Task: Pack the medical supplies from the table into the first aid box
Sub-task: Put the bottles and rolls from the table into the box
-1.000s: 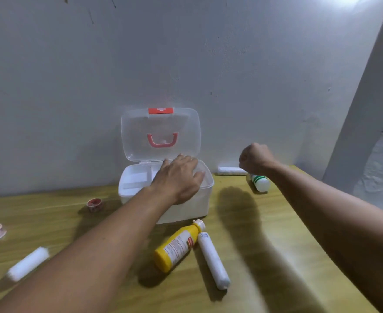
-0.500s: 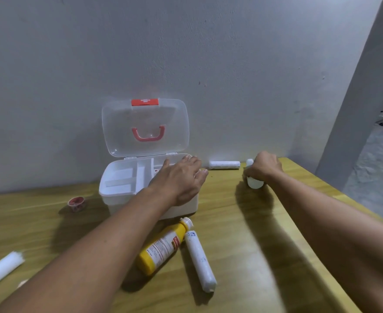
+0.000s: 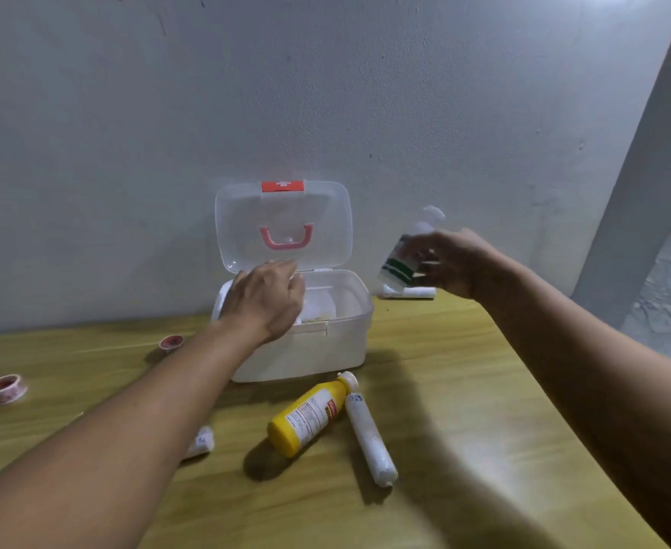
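— Box (image 3: 306,346) first: where did you have it?

— Your white first aid box sat on the wooden table (image 3: 464,390), against the grey wall (image 3: 326,93), with its clear lid (image 3: 284,223) standing upright and open. The lid carried a red handle and a red latch at its top edge.

— And your left hand (image 3: 264,299)?

— You held it palm down over the left part of the open box, fingers loosely curled and gripping nothing I could see. Whether the fingertips touched the rim, I could not tell.

— What did your right hand (image 3: 450,263) do?

— You had it raised above the table, to the right of the box, fingers wrapped around a small clear bottle (image 3: 403,251) with green bands and a white top. The bottle was tilted and blurred.

— Which supplies lay on the table?

— A yellow bottle (image 3: 306,416) lay on its side in front of the box, its white cap pointing toward the box. A white roll (image 3: 369,437) lay just beside it, touching near the cap. Another white roll (image 3: 409,292) lay by the wall, under your right hand. A third roll (image 3: 201,443) showed partly behind your left forearm. Two tape rolls sat to the left: a small one (image 3: 171,342) near the box and a larger one (image 3: 5,388) well apart near the edge.
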Demonstrator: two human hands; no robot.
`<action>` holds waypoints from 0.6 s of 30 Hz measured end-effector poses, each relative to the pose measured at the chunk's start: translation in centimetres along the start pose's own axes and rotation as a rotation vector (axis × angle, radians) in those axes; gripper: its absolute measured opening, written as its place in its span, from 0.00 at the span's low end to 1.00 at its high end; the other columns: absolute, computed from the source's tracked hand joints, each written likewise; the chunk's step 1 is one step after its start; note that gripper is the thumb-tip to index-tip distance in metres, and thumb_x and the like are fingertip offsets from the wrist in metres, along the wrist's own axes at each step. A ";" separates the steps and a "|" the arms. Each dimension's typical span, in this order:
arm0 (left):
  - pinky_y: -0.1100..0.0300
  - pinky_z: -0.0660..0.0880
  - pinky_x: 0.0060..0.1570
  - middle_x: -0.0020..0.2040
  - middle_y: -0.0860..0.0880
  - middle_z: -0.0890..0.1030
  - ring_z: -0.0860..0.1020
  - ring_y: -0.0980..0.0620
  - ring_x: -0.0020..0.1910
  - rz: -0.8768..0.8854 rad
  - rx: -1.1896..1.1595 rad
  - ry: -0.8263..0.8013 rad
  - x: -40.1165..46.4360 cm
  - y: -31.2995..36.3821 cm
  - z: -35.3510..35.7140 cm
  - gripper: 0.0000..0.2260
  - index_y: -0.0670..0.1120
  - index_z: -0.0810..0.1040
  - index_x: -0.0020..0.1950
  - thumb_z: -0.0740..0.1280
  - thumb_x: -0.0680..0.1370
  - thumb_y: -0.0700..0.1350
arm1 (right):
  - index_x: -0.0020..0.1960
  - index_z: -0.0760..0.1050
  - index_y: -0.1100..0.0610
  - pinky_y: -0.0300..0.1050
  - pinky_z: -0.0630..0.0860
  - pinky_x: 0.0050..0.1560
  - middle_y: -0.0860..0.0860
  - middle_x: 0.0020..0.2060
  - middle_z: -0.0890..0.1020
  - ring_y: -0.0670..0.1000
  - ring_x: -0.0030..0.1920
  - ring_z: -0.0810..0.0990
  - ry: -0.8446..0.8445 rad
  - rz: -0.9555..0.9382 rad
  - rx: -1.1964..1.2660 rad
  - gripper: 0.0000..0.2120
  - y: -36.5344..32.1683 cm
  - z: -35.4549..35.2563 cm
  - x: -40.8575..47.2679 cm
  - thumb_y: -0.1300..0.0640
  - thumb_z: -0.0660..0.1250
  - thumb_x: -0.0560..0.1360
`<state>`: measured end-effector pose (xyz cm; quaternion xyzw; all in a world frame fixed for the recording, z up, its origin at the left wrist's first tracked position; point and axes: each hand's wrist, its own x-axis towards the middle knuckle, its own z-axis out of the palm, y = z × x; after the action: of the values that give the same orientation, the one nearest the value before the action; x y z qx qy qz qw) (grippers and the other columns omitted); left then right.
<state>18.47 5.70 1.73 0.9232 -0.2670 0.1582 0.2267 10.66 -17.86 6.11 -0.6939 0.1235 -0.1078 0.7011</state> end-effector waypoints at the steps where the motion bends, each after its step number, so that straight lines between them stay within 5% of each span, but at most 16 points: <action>1: 0.50 0.68 0.52 0.55 0.38 0.80 0.74 0.40 0.51 -0.034 0.015 -0.010 -0.2 -0.6 -0.4 0.14 0.40 0.74 0.46 0.53 0.81 0.46 | 0.51 0.74 0.66 0.51 0.83 0.45 0.58 0.46 0.80 0.58 0.47 0.83 -0.028 -0.035 -0.026 0.12 -0.7 0.9 -0.2 0.66 0.72 0.69; 5: 0.49 0.68 0.55 0.49 0.41 0.78 0.73 0.41 0.49 -0.108 0.050 -0.085 -1.0 -2.0 -1.0 0.14 0.45 0.68 0.40 0.52 0.81 0.49 | 0.54 0.76 0.63 0.50 0.82 0.44 0.58 0.47 0.83 0.56 0.48 0.84 -0.011 -0.097 -0.277 0.18 -1.9 4.6 -0.8 0.62 0.76 0.67; 9: 0.43 0.62 0.69 0.61 0.43 0.77 0.71 0.44 0.64 -0.113 0.118 -0.177 -1.1 -2.9 -0.3 0.17 0.42 0.75 0.52 0.51 0.81 0.51 | 0.54 0.76 0.64 0.45 0.83 0.37 0.57 0.45 0.82 0.53 0.42 0.84 -0.081 -0.082 -0.444 0.17 -1.2 7.8 -0.8 0.66 0.75 0.67; 18: 0.42 0.51 0.75 0.74 0.47 0.68 0.63 0.45 0.74 -0.090 0.219 -0.265 -0.6 -3.5 0.5 0.21 0.47 0.67 0.71 0.50 0.80 0.47 | 0.55 0.78 0.65 0.43 0.83 0.39 0.58 0.46 0.82 0.55 0.40 0.84 -0.129 -0.034 -0.727 0.18 1.5 10.9 0.6 0.64 0.77 0.66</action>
<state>20.06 8.28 -0.13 0.9662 -0.2340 0.0532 0.0943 14.69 -7.66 4.67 -0.9050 0.0981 -0.0246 0.4132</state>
